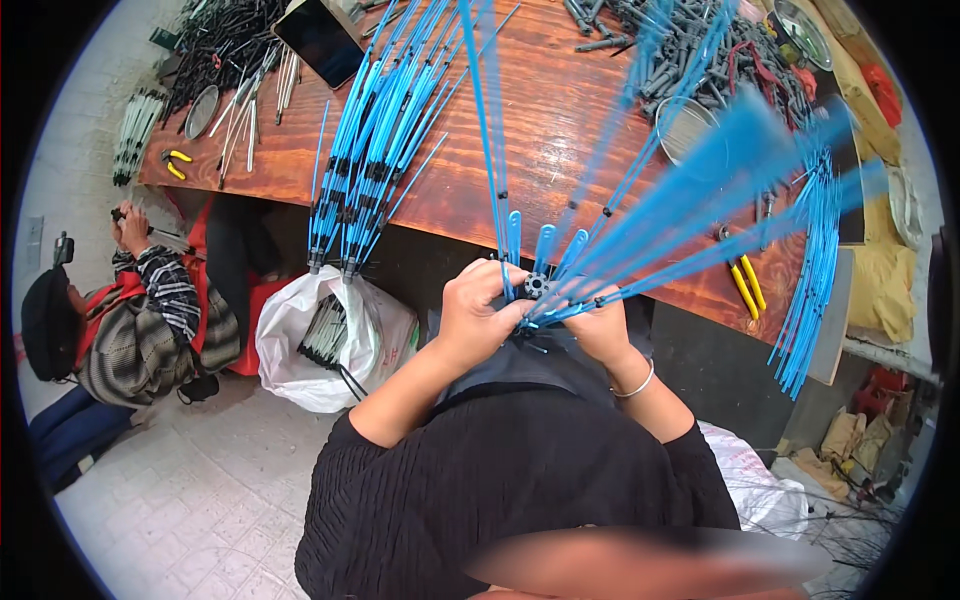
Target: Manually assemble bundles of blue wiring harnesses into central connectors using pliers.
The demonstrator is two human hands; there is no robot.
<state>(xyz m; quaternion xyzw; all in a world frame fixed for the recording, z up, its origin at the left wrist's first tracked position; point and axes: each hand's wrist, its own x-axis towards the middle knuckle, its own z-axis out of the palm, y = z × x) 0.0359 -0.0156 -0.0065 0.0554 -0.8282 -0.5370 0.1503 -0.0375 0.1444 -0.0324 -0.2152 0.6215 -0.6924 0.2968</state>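
Note:
Close in front of my body, at the table's near edge, my left hand [478, 312] is closed on an umbrella frame, its thumb and fingers at the black notched hub [536, 287]. My right hand [602, 328] grips the frame from the other side; its fingertips are partly hidden behind the blue ribs. Long blue ribs [655, 228] fan out from the hub, away from me and to the right, many smeared by motion. Several short blue stretcher ends [546, 238] stand up around the hub.
On the wooden table [530, 130] lie bundled blue ribs [375, 150], a dark tablet [320, 45], grey tube parts [660, 65], yellow-handled pliers [745, 285] and more blue ribs [808, 290]. A white sack [285, 330] stands left; beyond it a co-worker [170, 310] sits.

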